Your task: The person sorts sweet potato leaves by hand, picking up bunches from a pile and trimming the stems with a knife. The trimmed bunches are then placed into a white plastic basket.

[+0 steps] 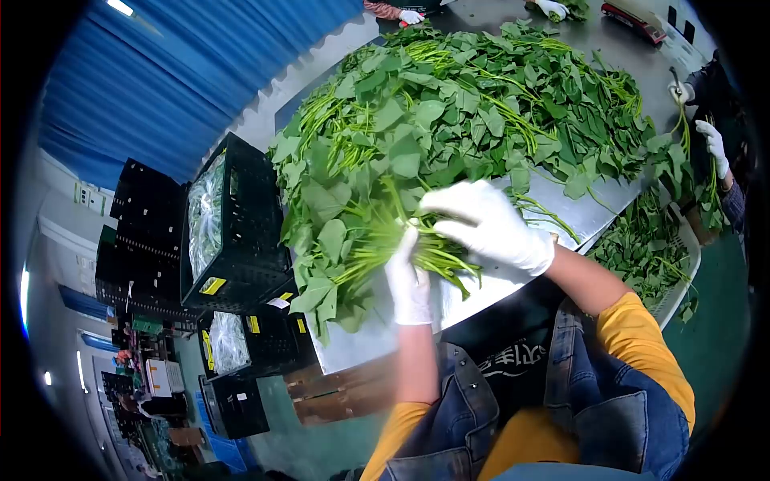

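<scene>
My left hand (410, 282), in a white glove, is closed around a bunch of leafy greens (377, 248), its thumb over the stems. The bunch's broad leaves spread to the left and its cut stem ends point right; motion blurs its middle. My right hand (491, 228), gloved in white too, is at the upper right of the stems with its fingers curled in. What its fingertips pinch, if anything, I cannot make out. Beyond both hands lies a large heap of leafy greens (481, 104) on the metal table (589, 207).
On the left are black crates (245, 216) holding a clear plastic bag (207, 210). At right, a white basket (691, 258) holds more greens. A co-worker's gloved hands (712, 147) hold stems at the right edge; other gloved hands (411, 16) are at the far side.
</scene>
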A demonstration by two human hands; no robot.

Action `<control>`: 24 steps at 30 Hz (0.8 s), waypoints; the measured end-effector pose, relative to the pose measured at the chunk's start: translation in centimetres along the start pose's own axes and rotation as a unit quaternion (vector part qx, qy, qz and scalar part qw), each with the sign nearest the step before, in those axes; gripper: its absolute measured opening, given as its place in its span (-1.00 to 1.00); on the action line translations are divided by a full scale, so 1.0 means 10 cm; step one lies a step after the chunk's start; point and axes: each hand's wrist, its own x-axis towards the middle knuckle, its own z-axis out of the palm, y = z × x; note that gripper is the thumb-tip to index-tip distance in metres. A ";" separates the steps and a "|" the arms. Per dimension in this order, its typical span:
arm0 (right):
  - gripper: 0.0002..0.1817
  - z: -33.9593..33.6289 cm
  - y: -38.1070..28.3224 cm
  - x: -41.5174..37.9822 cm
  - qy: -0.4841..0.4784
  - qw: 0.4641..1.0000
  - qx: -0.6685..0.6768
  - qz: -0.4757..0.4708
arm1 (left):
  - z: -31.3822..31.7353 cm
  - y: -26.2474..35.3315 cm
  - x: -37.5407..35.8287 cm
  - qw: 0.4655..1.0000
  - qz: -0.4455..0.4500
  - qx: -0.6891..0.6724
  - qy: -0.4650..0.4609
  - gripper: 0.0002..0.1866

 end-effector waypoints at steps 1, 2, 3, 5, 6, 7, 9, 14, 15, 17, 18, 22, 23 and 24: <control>-0.66 -0.22 0.01 0.06 -0.116 0.976 -0.157 0.097 | -0.01 0.06 -0.13 0.968 0.104 0.228 -0.022 -0.68; -0.58 -0.34 -0.04 0.08 -0.030 0.986 -0.137 0.093 | -0.03 0.11 -0.15 0.968 0.102 0.227 -0.016 -0.68; -0.52 -0.40 0.10 0.05 -0.076 0.970 -0.194 0.127 | -0.05 0.16 -0.17 0.983 0.071 0.169 -0.011 -0.67; -0.40 -0.44 0.34 -0.01 -0.196 0.937 -0.223 0.185 | -0.07 0.23 -0.18 0.998 0.007 0.054 -0.009 -0.64; -0.33 -0.44 0.43 -0.04 -0.269 0.919 -0.198 0.209 | -0.05 0.24 -0.15 1.000 -0.025 -0.006 -0.012 -0.63; -0.24 -0.35 0.63 -0.14 -0.281 0.927 -0.138 0.206 | -0.03 0.22 -0.15 0.996 -0.058 -0.066 -0.014 -0.61; -0.42 -0.22 1.03 -0.25 -0.318 0.912 0.040 0.255 | -0.03 0.16 -0.16 0.995 -0.091 -0.034 -0.013 -0.60; -0.75 -0.18 0.41 0.04 -0.211 0.917 0.132 0.312 | 0.04 0.12 -0.21 0.967 0.024 0.242 -0.076 -0.58; -0.76 -0.15 0.50 -0.02 -0.202 0.903 0.207 0.319 | 0.06 0.13 -0.22 0.969 0.026 0.229 -0.090 -0.60; -0.77 -0.16 0.55 -0.07 -0.190 0.883 0.281 0.323 | 0.01 0.08 -0.15 0.973 -0.036 0.218 -0.066 -0.60; -0.75 -0.21 0.49 -0.07 -0.180 0.890 0.273 0.319 | -0.02 0.05 -0.12 0.973 -0.098 0.206 -0.043 -0.61; -0.70 -0.14 0.67 -0.30 -0.070 0.791 0.505 0.338 | -0.02 -0.05 -0.01 0.937 0.052 0.316 -0.138 -0.64; -0.65 -0.19 0.55 -0.30 -0.052 0.803 0.494 0.329 | 0.00 -0.09 0.05 0.986 -0.033 0.142 -0.082 -0.67; -0.65 -0.22 0.48 -0.32 -0.053 0.803 0.494 0.330 | 0.06 -0.08 0.08 0.992 -0.116 -0.038 -0.021 -0.70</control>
